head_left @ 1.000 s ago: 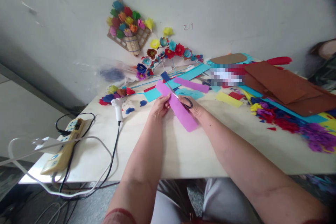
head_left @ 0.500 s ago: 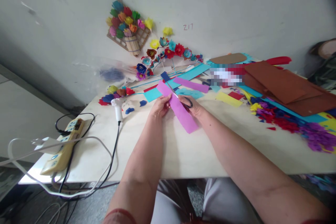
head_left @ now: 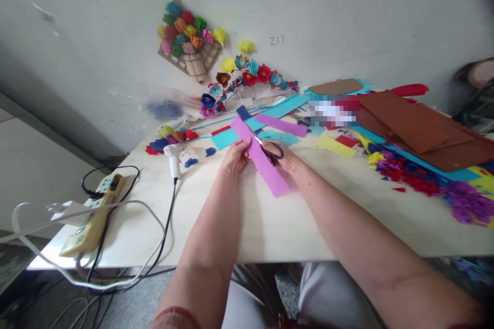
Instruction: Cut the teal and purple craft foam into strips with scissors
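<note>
Power strip (head_left: pixel 90 223) at tabletop's (head_left: pixel 293 236) front left corner. Left hand (head_left: pixel 235 157): fingers pinched on pink strip (head_left: pixel 268 170), strip slanting mid-tabletop, back from front edge. Right hand (head_left: pixel 287 160): fingers curled round scissors (head_left: pixel 269 155), blades at strip. Glue gun (head_left: pixel 174 163) toward left edge. Paper flowers (head_left: pixel 263 73) along back edge.

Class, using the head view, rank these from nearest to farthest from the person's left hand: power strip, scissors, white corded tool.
1. Scissors: just right of the left hand, held by the right hand.
2. White corded tool: left of the left hand.
3. Power strip: farther left still.
</note>
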Action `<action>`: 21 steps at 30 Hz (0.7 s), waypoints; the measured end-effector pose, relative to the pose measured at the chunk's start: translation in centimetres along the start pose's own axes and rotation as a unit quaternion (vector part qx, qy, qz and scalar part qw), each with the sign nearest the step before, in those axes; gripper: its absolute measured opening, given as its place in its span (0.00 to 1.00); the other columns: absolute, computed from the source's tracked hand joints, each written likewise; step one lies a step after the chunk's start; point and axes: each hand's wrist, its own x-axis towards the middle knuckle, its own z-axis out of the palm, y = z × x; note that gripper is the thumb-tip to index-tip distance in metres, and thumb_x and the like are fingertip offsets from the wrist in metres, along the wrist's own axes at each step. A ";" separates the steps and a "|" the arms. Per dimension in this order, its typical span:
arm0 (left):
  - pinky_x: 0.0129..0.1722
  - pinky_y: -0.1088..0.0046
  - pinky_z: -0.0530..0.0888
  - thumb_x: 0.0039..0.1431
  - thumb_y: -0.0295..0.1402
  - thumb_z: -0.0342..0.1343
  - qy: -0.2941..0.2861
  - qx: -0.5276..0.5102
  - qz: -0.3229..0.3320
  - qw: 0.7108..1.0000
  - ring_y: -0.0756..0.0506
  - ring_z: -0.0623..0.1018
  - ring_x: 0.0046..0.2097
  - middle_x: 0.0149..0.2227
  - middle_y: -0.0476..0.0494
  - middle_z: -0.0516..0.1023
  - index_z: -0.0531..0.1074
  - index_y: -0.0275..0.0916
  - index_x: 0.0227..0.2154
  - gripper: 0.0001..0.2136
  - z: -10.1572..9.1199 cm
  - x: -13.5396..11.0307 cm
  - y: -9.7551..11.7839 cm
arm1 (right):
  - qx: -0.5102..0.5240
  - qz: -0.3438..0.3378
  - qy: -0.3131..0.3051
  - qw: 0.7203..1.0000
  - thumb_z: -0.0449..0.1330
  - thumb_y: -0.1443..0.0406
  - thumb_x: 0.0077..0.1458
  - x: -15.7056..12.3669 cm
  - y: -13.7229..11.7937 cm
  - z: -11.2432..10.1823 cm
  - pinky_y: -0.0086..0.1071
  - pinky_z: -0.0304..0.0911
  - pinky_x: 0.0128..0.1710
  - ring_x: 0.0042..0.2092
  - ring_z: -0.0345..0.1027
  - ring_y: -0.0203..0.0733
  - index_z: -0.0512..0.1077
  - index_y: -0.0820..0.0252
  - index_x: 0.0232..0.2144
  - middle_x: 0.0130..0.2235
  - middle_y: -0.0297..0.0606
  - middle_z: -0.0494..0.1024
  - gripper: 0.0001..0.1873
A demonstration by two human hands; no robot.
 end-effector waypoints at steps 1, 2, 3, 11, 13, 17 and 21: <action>0.14 0.80 0.54 0.40 0.34 0.66 0.002 -0.006 0.007 1.000 0.57 0.57 0.14 0.13 0.56 0.61 0.70 0.34 0.25 0.12 0.0 0.0 0.0 | 0.002 -0.005 -0.008 1.000 0.59 0.42 0.41 -0.1 0.0 0.0 0.26 0.39 0.13 0.14 0.50 0.29 0.64 0.61 0.20 0.13 0.28 0.62 0.27; 0.14 0.80 0.53 0.40 0.34 0.66 0.005 -0.014 0.013 1.000 0.58 0.55 0.14 0.14 0.56 0.62 0.70 0.35 0.27 0.13 0.0 0.0 0.1 | 0.005 -0.011 -0.017 1.000 0.58 0.42 0.43 -0.1 0.1 0.0 0.26 0.39 0.12 0.13 0.50 0.29 0.64 0.61 0.19 0.13 0.28 0.62 0.27; 0.14 0.80 0.53 0.41 0.34 0.66 0.010 -0.024 0.020 0.999 0.59 0.54 0.14 0.15 0.56 0.63 0.70 0.35 0.28 0.13 0.0 0.0 0.2 | 0.008 -0.016 -0.026 0.999 0.58 0.42 0.44 -0.1 0.2 0.0 0.26 0.39 0.12 0.13 0.51 0.29 0.64 0.61 0.19 0.13 0.29 0.62 0.27; 0.14 0.81 0.52 0.39 0.34 0.67 0.036 -0.084 0.021 0.996 0.59 0.52 0.14 0.11 0.60 0.52 0.63 0.36 0.20 0.16 -0.7 0.2 0.2 | 0.042 0.025 -0.059 0.997 0.57 0.41 0.43 0.2 1.0 -0.1 0.26 0.40 0.12 0.13 0.51 0.28 0.62 0.60 0.16 0.12 0.28 0.61 0.28; 0.14 0.81 0.53 0.39 0.35 0.67 0.043 -0.082 0.019 0.995 0.59 0.53 0.14 0.11 0.59 0.52 0.61 0.36 0.18 0.17 -0.9 0.4 0.0 | 0.043 0.027 -0.058 0.997 0.57 0.42 0.43 0.1 0.9 -0.1 0.26 0.39 0.12 0.13 0.51 0.28 0.62 0.60 0.16 0.12 0.28 0.61 0.28; 0.14 0.81 0.53 0.40 0.36 0.67 0.036 -0.074 0.010 0.997 0.58 0.54 0.13 0.10 0.59 0.51 0.61 0.36 0.17 0.18 -1.2 0.7 -0.3 | 0.026 0.024 -0.049 0.998 0.57 0.41 0.43 -0.1 0.6 0.0 0.27 0.38 0.13 0.13 0.49 0.28 0.63 0.60 0.15 0.12 0.29 0.61 0.29; 0.15 0.81 0.55 0.39 0.37 0.67 0.023 -0.083 0.005 0.996 0.59 0.54 0.14 0.10 0.60 0.52 0.69 0.34 0.23 0.15 -1.2 0.6 -0.2 | 0.028 0.022 -0.052 0.998 0.56 0.41 0.44 -0.1 0.6 0.1 0.27 0.37 0.13 0.13 0.49 0.29 0.63 0.60 0.16 0.12 0.29 0.60 0.28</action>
